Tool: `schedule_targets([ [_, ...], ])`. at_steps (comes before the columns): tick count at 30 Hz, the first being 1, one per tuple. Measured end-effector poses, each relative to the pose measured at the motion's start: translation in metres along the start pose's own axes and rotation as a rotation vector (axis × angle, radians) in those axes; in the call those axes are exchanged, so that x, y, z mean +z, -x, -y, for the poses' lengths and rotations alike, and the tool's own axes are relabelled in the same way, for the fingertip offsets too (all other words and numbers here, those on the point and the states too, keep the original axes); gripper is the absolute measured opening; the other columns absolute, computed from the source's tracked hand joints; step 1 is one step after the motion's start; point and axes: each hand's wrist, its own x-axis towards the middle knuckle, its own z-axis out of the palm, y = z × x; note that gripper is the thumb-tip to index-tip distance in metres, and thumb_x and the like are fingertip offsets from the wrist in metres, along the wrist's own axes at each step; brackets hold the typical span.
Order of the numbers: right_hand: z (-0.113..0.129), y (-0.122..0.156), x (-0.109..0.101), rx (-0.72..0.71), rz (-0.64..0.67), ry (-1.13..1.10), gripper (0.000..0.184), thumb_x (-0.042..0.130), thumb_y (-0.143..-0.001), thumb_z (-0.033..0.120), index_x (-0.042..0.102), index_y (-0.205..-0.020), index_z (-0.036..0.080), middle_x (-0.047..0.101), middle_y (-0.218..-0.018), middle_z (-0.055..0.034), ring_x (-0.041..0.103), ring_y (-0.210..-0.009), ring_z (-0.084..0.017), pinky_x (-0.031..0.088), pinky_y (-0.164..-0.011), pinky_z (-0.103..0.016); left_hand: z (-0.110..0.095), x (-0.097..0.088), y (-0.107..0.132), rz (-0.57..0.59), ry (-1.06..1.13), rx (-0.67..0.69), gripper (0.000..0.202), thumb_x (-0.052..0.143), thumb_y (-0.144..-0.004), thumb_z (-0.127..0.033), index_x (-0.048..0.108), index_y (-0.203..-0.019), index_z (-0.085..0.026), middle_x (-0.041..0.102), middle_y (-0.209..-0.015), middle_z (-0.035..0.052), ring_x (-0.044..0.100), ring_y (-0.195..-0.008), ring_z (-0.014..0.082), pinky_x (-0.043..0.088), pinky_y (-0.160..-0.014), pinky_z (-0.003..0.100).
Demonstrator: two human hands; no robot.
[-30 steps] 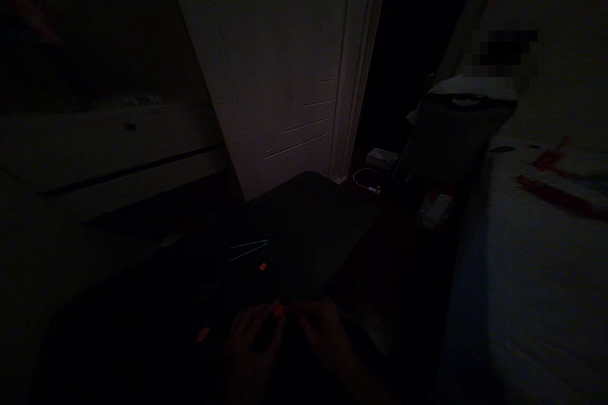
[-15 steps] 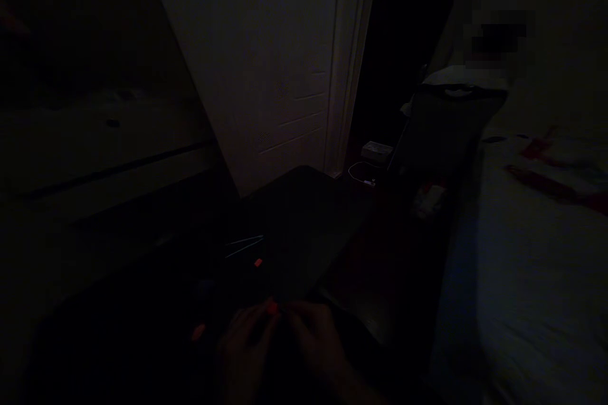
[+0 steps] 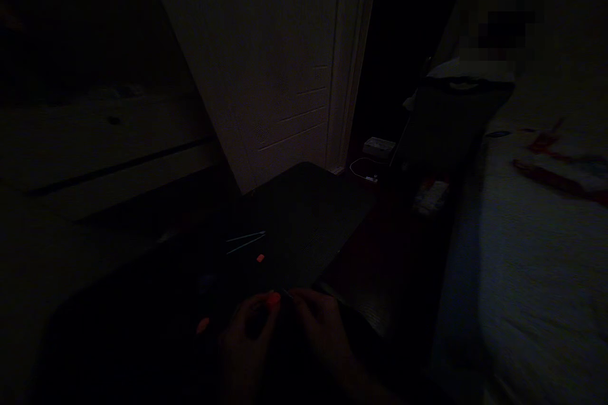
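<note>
Fingertips of the left hand (image 3: 244,335) are closed in a pinch on a small, rounded, glowing orange-red piece (image 3: 273,298), its material too dark to tell. Facing them, the fingers of the right hand (image 3: 323,316) are pinched together around a thin, pale, sliver-like thing (image 3: 287,293), its tip pointing toward the piece; whether the two touch cannot be told.

Just beyond the hands, on a long, dark, flat-topped table (image 3: 308,202), lies a small, flat, orange chip (image 3: 260,258), with a slim, shiny, V-shaped pair of tweezers (image 3: 246,242) near it. Left of the left hand rests a larger orange oval bit (image 3: 202,325).

Farther out stand a pale, grooved door panel (image 3: 266,76), a whitish box (image 3: 379,147) on the floor, and a bed with a pale sheet (image 3: 527,266) to the right.

Poor light is likely the main hazard: the thin tip could miss the piece or prick a fingertip. With so little surface to hold, the piece could also slip out and be lost against the dark.

No brand, label or writing can be read anywhere.
</note>
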Motion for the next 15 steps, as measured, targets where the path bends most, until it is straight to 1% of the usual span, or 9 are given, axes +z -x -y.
schedule_targets([
  [1, 0.0, 0.0, -0.001, -0.034, 0.022, 0.021, 0.039, 0.06, -0.101, 0.047, 0.086, -0.107, 0.018, 0.084, -0.107, -0.0133, 0.078, -0.103, -0.032, 0.06, -0.095, -0.04, -0.001, 0.0, 0.0, 0.011, 0.009, -0.032, 0.04, 0.071, -0.083, -0.068, 0.077, -0.093, -0.029, 0.085, -0.089, 0.0031, 0.081, -0.091, 0.0328, 0.059, -0.093, 0.053],
  [3, -0.001, -0.001, -0.003, -0.105, 0.047, 0.085, 0.035, 0.059, -0.102, 0.042, 0.085, -0.111, 0.019, 0.083, -0.111, -0.0131, 0.078, -0.104, -0.031, 0.06, -0.097, -0.041, -0.003, 0.002, 0.0, 0.026, 0.043, -0.061, 0.042, 0.069, -0.083, -0.069, 0.075, -0.091, -0.028, 0.084, -0.089, 0.0037, 0.08, -0.091, 0.0322, 0.059, -0.09, 0.05],
  [5, -0.003, -0.001, -0.004, -0.181, 0.072, 0.154, 0.031, 0.059, -0.102, 0.034, 0.084, -0.114, 0.02, 0.082, -0.116, -0.0126, 0.077, -0.108, -0.031, 0.058, -0.1, -0.04, -0.001, 0.004, 0.0, -0.005, 0.045, -0.051, 0.042, 0.068, -0.083, -0.068, 0.074, -0.091, -0.027, 0.083, -0.093, 0.0052, 0.079, -0.091, 0.0314, 0.06, -0.088, 0.049],
  [8, -0.002, -0.001, -0.005, -0.281, 0.169, 0.223, 0.032, 0.056, -0.101, 0.023, 0.082, -0.12, 0.022, 0.082, -0.114, -0.0106, 0.078, -0.105, -0.027, 0.059, -0.098, -0.037, 0.005, 0.006, 0.001, -0.095, -0.02, 0.026, 0.04, 0.069, -0.085, -0.063, 0.075, -0.1, -0.027, 0.083, -0.103, 0.0075, 0.076, -0.098, 0.0324, 0.057, -0.095, 0.052],
  [10, -0.001, 0.0, -0.005, -0.314, 0.234, 0.257, 0.036, 0.054, -0.099, 0.017, 0.08, -0.123, 0.022, 0.082, -0.114, -0.0103, 0.079, -0.103, -0.026, 0.059, -0.097, -0.035, 0.011, 0.005, 0.002, -0.099, -0.056, 0.102, 0.035, 0.069, -0.088, -0.057, 0.076, -0.106, -0.028, 0.083, -0.106, 0.007, 0.076, -0.099, 0.0319, 0.056, -0.096, 0.051],
  [13, 0.0, 0.0, -0.007, -0.332, 0.289, 0.311, 0.039, 0.056, -0.096, 0.013, 0.079, -0.126, 0.022, 0.081, -0.119, -0.0108, 0.078, -0.105, -0.026, 0.059, -0.099, -0.035, 0.017, 0.002, 0.005, -0.063, -0.055, 0.235, 0.022, 0.068, -0.092, -0.047, 0.079, -0.099, -0.029, 0.083, -0.098, 0.0049, 0.076, -0.094, 0.029, 0.058, -0.09, 0.045],
  [15, 0.0, -0.001, -0.009, -0.356, 0.312, 0.336, 0.04, 0.057, -0.096, 0.012, 0.078, -0.128, 0.022, 0.08, -0.122, -0.0101, 0.078, -0.107, -0.026, 0.058, -0.1, -0.034, 0.019, 0.002, 0.009, -0.072, -0.073, 0.28, 0.018, 0.067, -0.093, -0.043, 0.079, -0.096, -0.029, 0.084, -0.097, 0.004, 0.075, -0.093, 0.0288, 0.056, -0.094, 0.045],
])
